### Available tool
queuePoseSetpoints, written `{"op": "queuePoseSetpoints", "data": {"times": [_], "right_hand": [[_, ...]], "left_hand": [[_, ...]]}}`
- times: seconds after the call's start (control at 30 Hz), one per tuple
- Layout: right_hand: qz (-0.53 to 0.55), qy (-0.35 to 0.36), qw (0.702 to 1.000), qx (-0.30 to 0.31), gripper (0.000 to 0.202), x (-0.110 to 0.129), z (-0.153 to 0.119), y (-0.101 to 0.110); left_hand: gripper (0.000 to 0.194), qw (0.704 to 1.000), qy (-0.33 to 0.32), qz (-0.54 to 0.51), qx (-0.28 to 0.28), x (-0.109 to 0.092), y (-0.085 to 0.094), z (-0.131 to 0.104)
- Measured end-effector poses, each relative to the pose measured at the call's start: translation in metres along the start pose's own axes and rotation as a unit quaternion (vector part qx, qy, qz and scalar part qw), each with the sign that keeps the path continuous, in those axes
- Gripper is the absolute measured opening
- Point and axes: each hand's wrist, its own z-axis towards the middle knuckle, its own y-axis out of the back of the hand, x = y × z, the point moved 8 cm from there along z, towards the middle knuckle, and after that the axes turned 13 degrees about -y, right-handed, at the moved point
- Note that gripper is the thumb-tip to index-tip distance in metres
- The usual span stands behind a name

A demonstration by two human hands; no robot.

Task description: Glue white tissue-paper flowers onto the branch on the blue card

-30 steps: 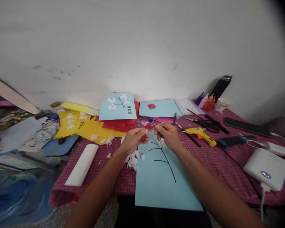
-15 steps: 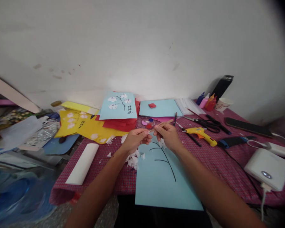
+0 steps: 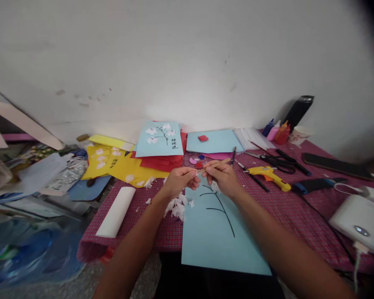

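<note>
Above the light blue sheet (image 3: 212, 249), my right hand (image 3: 223, 179) is closed on a thin wooden stick (image 3: 222, 162) that slants up to the right. My left hand (image 3: 180, 182) pinches a small white paper piece (image 3: 197, 172), partly hidden by the fingers, close to the stick's lower end. Black branch lines run down the blue sheet, and a white crumpled paper bit (image 3: 216, 188) lies near their top, under my right hand. Torn white paper scraps (image 3: 177, 207) are heaped at the sheet's left edge. Behind my hands are round pots of paint (image 3: 198, 165).
A finished flower picture (image 3: 158, 145) tops red sheets at the back. Yellow sheets (image 3: 143, 171) and a folded white paper (image 3: 116, 214) lie left. Rightward are a yellow glue gun (image 3: 269, 176), scissors (image 3: 277, 164), paint bottles (image 3: 274, 131), a black flask (image 3: 300, 110) and a white power bank (image 3: 353, 220).
The view has shifted slightly left, so everything sits a little further right. Both hands keep nearly the same pose, with the stick lying somewhat flatter.
</note>
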Motion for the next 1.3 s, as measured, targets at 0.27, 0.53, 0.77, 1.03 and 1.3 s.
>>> {"op": "queuePoseSetpoints", "data": {"times": [0.27, 0.53, 0.77, 1.03, 1.3], "right_hand": [[0.064, 0.023, 0.995, -0.074, 0.008, 0.009, 0.003, 0.025], [0.063, 0.004, 0.995, -0.073, 0.011, 0.005, 0.003, 0.02], [0.046, 0.001, 0.996, -0.071, 0.014, 0.004, 0.003, 0.019], [0.027, 0.003, 0.997, -0.065, 0.011, 0.001, 0.003, 0.019], [0.012, -0.003, 0.998, -0.061, 0.013, -0.001, 0.003, 0.018]], "left_hand": [[0.027, 0.987, -0.014, 0.16, -0.02, -0.027, 0.026, -0.027], [0.028, 0.837, -0.153, 0.496, 0.173, -0.045, 0.017, -0.092], [0.021, 0.864, -0.126, 0.487, 0.037, -0.063, 0.059, -0.094], [0.021, 0.814, -0.109, 0.569, 0.038, -0.033, 0.076, -0.059], [0.018, 0.789, -0.079, 0.607, 0.05, -0.023, 0.078, -0.041]]}}
